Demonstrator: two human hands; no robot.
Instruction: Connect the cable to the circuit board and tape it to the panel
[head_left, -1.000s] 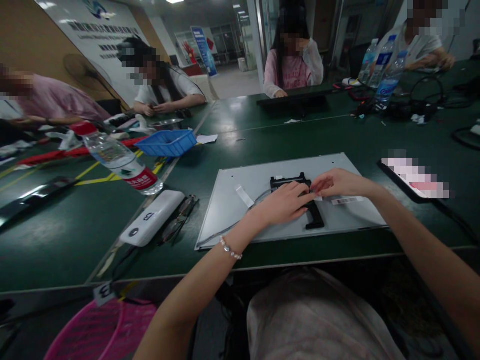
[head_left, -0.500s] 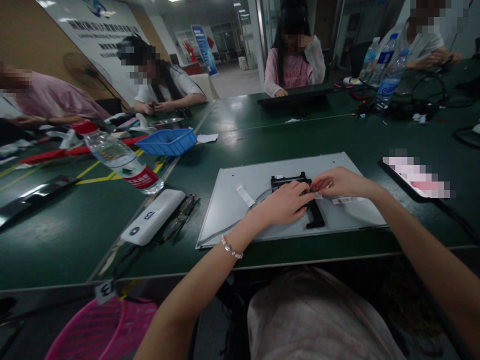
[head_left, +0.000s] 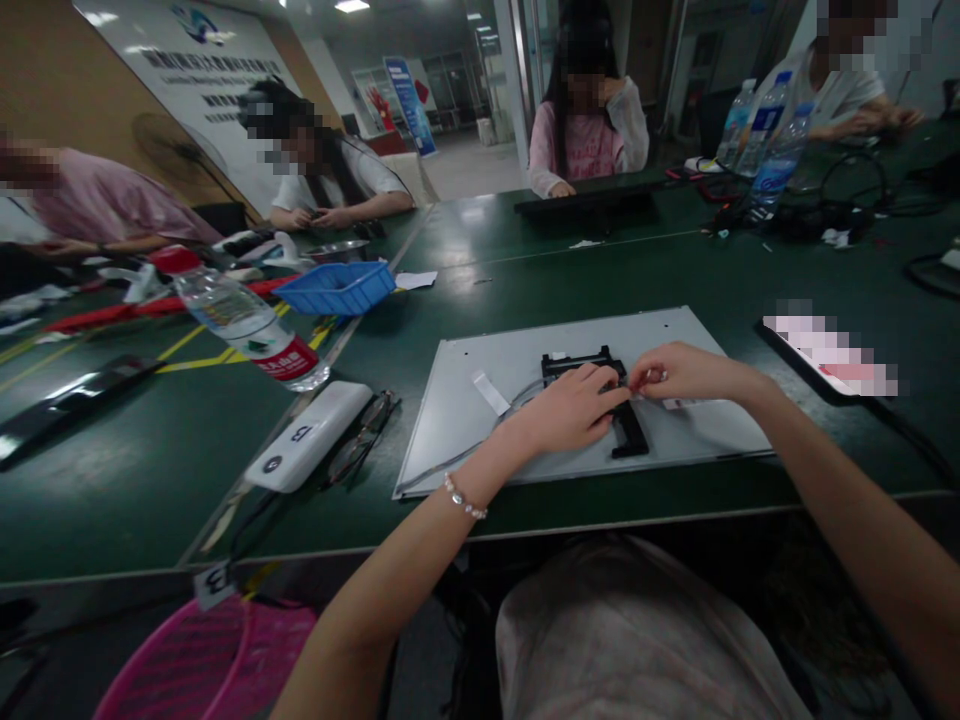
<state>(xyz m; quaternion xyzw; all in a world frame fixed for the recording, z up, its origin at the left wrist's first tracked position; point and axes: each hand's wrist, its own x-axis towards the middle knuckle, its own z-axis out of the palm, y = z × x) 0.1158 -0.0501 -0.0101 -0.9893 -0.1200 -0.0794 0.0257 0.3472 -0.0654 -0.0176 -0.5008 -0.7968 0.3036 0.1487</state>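
A black plastic bracket (head_left: 630,430) lies on a pale flat panel (head_left: 442,400) at the table's front edge. My left hand (head_left: 574,405) rests over the bracket's middle, its fingers bent around that part and its thumb low on the near side. Just right of it, my right hand (head_left: 679,372) is closed in a pinch at the bracket's edge. What its fingertips hold is too small to make out. A thin grey cable (head_left: 469,450) runs from under my left hand to the panel's near left corner. Left of the bracket is a white paper strip (head_left: 491,393).
Left of the panel are folded glasses (head_left: 360,440), a white power bank (head_left: 311,435) and a water bottle (head_left: 247,325). A blue tray (head_left: 341,288) sits behind. A phone (head_left: 825,360) lies right. A pink basket (head_left: 202,660) is below the table edge. People sit around the table.
My right hand has shifted slightly right and lower, still pinched. A small whitish piece seen between my hands earlier is out of sight. My left hand stays on the bracket.
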